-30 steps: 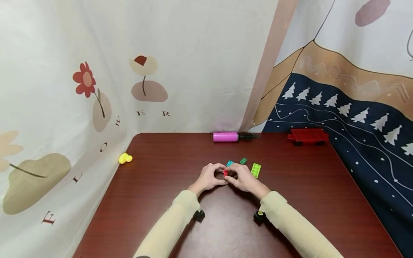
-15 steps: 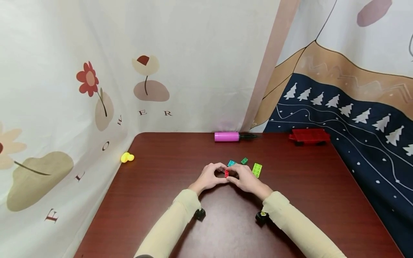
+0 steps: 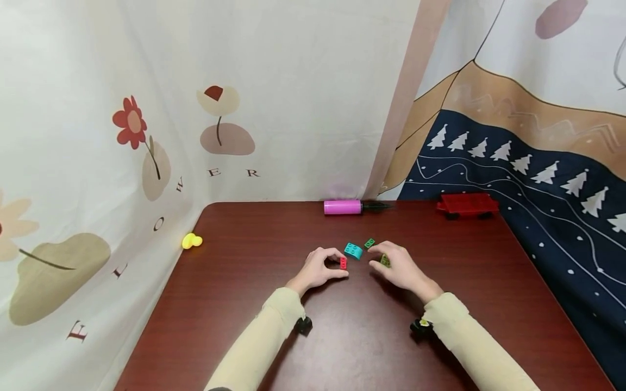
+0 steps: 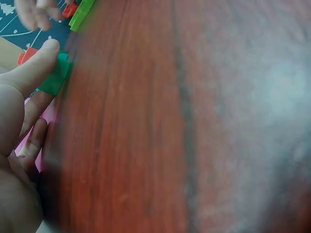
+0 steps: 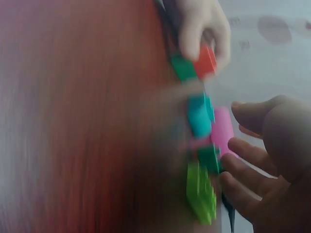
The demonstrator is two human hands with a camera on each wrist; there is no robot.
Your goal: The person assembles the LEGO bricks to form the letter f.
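Note:
My left hand (image 3: 320, 269) pinches a red toy building brick (image 3: 343, 263) between thumb and fingers. A green brick (image 5: 183, 68) sits against the red one under the thumb, as the right wrist view shows. To the right, my right hand (image 3: 402, 270) has its fingers spread and holds nothing. It reaches over a lime green brick (image 5: 200, 193), which it partly covers in the head view. Between the hands a turquoise brick (image 3: 353, 250) lies on the table, with a small green brick (image 3: 369, 243) just behind it.
On the brown table (image 3: 274, 233), a pink cylinder with a black tapered end (image 3: 342, 207) lies at the back edge. A red toy wagon (image 3: 468, 205) stands at the back right corner. A yellow rounded object (image 3: 192, 240) sits at the left edge. Printed curtains (image 3: 303, 98) hang behind.
My right hand has let go of the red brick and moved right, over the lime green brick. The turquoise brick now shows fully. My left hand still holds the red brick in place.

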